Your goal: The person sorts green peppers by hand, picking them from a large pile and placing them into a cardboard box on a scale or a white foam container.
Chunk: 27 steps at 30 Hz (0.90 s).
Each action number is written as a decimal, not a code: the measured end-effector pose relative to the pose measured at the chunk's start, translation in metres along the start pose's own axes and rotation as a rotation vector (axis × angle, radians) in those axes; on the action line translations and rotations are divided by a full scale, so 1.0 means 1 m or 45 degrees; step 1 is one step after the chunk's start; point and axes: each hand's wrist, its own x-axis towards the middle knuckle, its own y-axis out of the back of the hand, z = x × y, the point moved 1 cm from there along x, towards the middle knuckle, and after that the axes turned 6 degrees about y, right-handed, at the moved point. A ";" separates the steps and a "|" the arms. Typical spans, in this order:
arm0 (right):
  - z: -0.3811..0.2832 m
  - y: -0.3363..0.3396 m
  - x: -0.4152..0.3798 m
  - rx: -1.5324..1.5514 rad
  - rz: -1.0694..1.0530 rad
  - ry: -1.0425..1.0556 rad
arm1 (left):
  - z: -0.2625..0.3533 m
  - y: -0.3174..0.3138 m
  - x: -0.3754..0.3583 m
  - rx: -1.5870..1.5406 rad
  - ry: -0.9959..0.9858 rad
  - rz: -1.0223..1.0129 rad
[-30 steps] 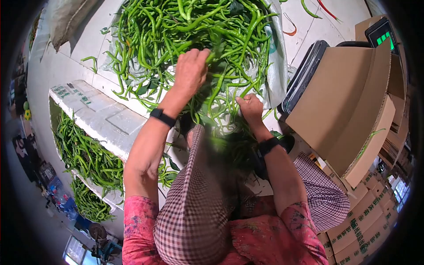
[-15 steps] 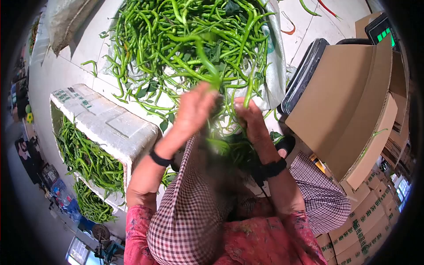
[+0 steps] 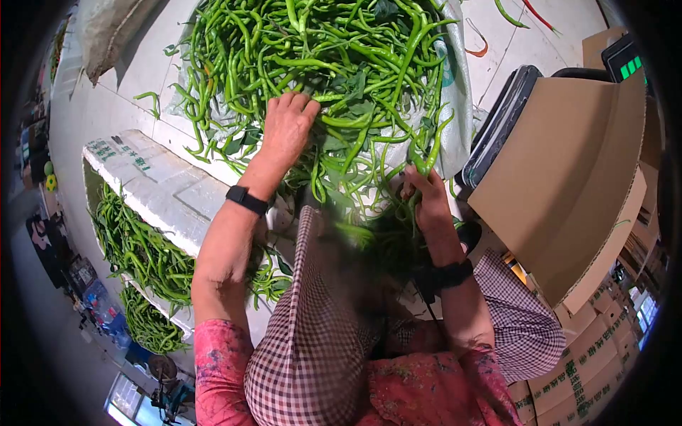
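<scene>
A large heap of long green peppers [image 3: 327,42] with some leaves lies on a white plastic sack [image 3: 457,85] on the floor. My left hand [image 3: 288,131] rests at the near edge of the heap, back of the hand up and fingers curled down into the peppers; whatever is under its fingertips is hidden. To the right, my right hand [image 3: 428,199] is closed around a few green peppers [image 3: 432,153] that stick up past its thumb and fingers. Loose peppers and leaves lie on the floor between my hands and my knees.
On the left stands a white foam box [image 3: 163,192] holding green peppers [image 3: 142,248], with more peppers [image 3: 149,323] below it. An open cardboard box [image 3: 554,177] is on the right, beside a scale display [image 3: 629,64]. Flattened cartons [image 3: 582,369] lie at lower right.
My left hand has moved left and up onto the heap, and the pepper blurred above it is gone from its fingers. My right hand has shifted slightly right and down.
</scene>
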 end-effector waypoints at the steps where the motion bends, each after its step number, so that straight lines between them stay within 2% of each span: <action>1: 0.002 0.000 -0.003 0.095 -0.010 -0.031 | 0.002 0.012 0.000 0.013 -0.068 -0.005; 3: 0.005 -0.002 -0.008 0.125 -0.020 -0.037 | 0.001 0.021 -0.002 0.032 -0.171 0.005; 6: -0.002 -0.003 -0.007 0.112 -0.058 -0.025 | 0.004 0.044 -0.002 -0.136 -0.107 0.033; 8: -0.006 -0.007 -0.014 0.079 -0.093 -0.056 | 0.020 0.082 -0.004 -0.345 -0.107 0.421; 10: -0.015 -0.014 -0.014 -0.112 -0.213 -0.007 | 0.034 0.098 -0.006 -0.506 -0.014 0.462; 11: -0.017 -0.019 -0.015 -0.001 -0.307 -0.025 | 0.042 0.104 -0.006 -0.766 0.078 0.461; 12: -0.025 -0.026 -0.016 -0.005 -0.301 -0.009 | 0.048 0.115 -0.008 -0.863 0.134 0.440; 14: -0.035 -0.041 -0.026 0.237 -0.175 -0.040 | 0.063 0.125 -0.017 -1.351 0.463 0.133; 15: -0.035 -0.037 -0.022 0.352 -0.362 -0.115 | 0.064 0.125 -0.017 -1.421 0.538 -0.076; 17: -0.029 -0.032 -0.018 0.337 -0.382 -0.150 | 0.065 0.112 -0.013 -1.561 0.728 -0.468; 18: -0.027 -0.028 -0.020 0.323 -0.389 -0.193 | 0.064 0.098 -0.014 -1.693 0.724 -0.459; 19: -0.027 -0.027 -0.017 0.221 -0.494 -0.109 | 0.063 0.089 -0.015 -1.758 0.746 -0.485; 21: -0.030 -0.031 -0.016 0.206 -0.418 -0.162 | 0.065 0.078 -0.018 -1.964 0.822 -0.541; 24: -0.028 -0.035 -0.011 0.135 -0.377 -0.230 | 0.073 0.055 -0.023 -2.029 0.935 -0.552; 26: -0.019 -0.037 -0.009 -0.388 -0.550 -0.069 | 0.088 0.040 -0.028 -1.941 0.931 -0.582; 27: -0.033 -0.048 -0.018 -0.481 -0.573 -0.096 | 0.098 0.039 -0.030 -1.839 0.883 -0.659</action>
